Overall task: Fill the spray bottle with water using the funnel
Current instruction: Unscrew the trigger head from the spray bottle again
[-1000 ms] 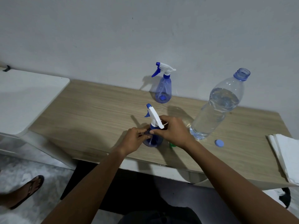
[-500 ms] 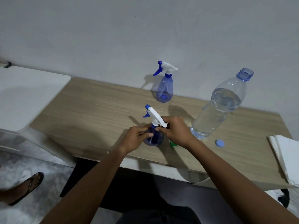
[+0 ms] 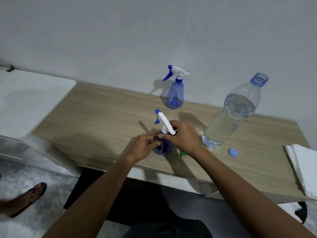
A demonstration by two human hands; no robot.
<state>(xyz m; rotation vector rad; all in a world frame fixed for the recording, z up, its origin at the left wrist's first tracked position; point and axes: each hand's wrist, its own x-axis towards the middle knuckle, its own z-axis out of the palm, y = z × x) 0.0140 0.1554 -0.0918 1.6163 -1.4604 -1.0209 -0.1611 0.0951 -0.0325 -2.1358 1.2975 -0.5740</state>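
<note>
**A:** Head view: where is the spray bottle?

**B:** The spray bottle [image 3: 162, 148] stands upright on the wooden table [image 3: 96, 117], near its front edge, between both hands. Its body is translucent blue, and a thin tube shows inside. I cannot tell whether it holds any water.

**A:** How do the hands grip it?

**B:** The left hand [image 3: 145, 146] has its fingers curled round the upper body of the bottle. The right hand [image 3: 181, 136] is curled round the base of the white trigger head [image 3: 165, 124], thumb and fingers pinching at the collar. The blue nozzle points up and away, to the left.

**A:** And the other containers?

**B:** A second spray bottle [image 3: 175, 93] stands by the wall, well apart from the hands, with its trigger head on. It looks empty apart from a small blue piece at the bottom. To the right stands a large clear water bottle [image 3: 229, 114], uncapped and filled to about its shoulder. Its blue cap [image 3: 233, 152] lies flat on the table just beside its base.

**A:** Any funnel?

**B:** Only a green piece [image 3: 183, 153] shows under the right wrist, touching the table. Too little of it shows to tell what it is.

**A:** Anything else?

**B:** A stack of white paper [image 3: 305, 162] lies at the table's right end, a white counter [image 3: 25, 100] sits to the left, and a sandalled foot [image 3: 29, 194] is on the floor.
</note>
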